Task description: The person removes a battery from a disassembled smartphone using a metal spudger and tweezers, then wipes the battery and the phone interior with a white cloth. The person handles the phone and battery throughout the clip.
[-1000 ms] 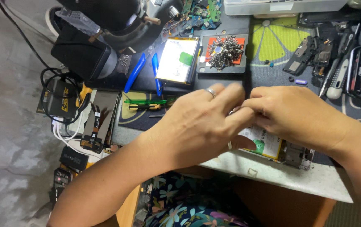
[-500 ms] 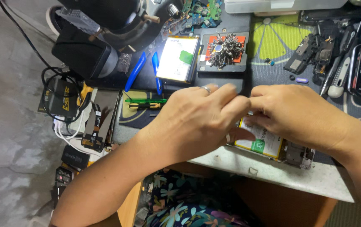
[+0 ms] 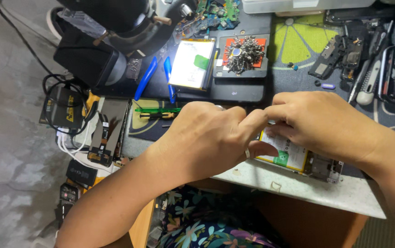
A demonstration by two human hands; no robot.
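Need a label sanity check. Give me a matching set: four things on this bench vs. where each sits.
Things:
1. opened phone
2. screw pile
3. blue tweezers
4. microscope

Places:
A. top left, over the bench
B. under both hands, near edge
C. on the red-and-black pad
D. left of the loose battery

Pairs: 1-B, 2-C, 3-D, 4-A

I sat at a phone repair bench: a microscope [image 3: 114, 23] stood over my mat, beside a magnetic tray of screws [image 3: 242, 49], loose circuit boards [image 3: 213, 10] and a spare battery [image 3: 192, 63].
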